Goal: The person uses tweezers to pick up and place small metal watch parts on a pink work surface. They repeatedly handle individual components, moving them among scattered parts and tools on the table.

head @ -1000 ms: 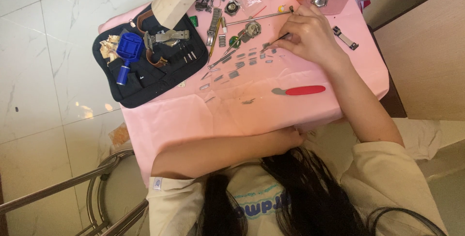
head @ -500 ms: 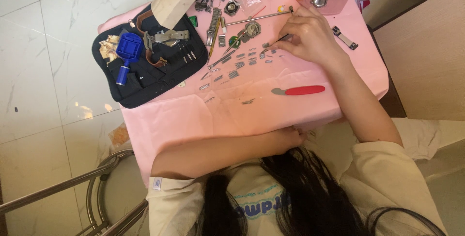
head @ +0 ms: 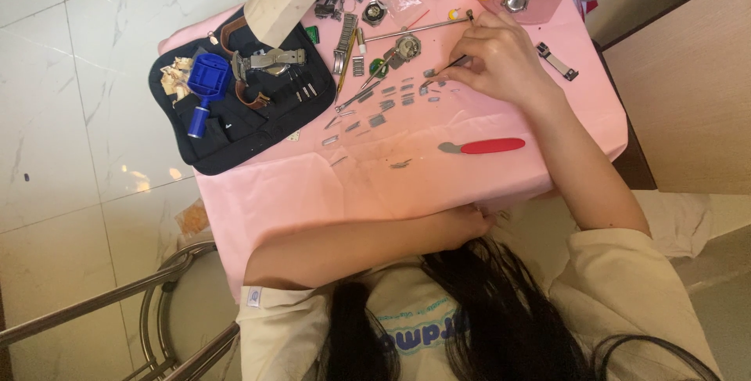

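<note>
Two hands show in the head view, little changed vs. 1 s ago. The right hand (head: 501, 60), at 1 o'clock in frame, still pinches a thin dark metal pick tool (head: 447, 64) betw. thumb & fingertips. The tip sits at the same spot, touching the scattered small grey metal strap links (head: 391, 99) at the hand's 8 o'clock. No link has shifted, so the work stays at the same link.

The left hand (head: 461, 224), at 5 o'clock, rests at the edge of the pink cloth-covered table (head: 313, 185). It's partly hidden by hair, so I can't tell its grip.

The red-handled flat knife (head: 485, 146) lies untouched betw. the hands. The black fabric tool pouch (head: 235, 127) sits at 10 o'clock w/ a blue plastic holder (head: 207, 84) on it.
</note>
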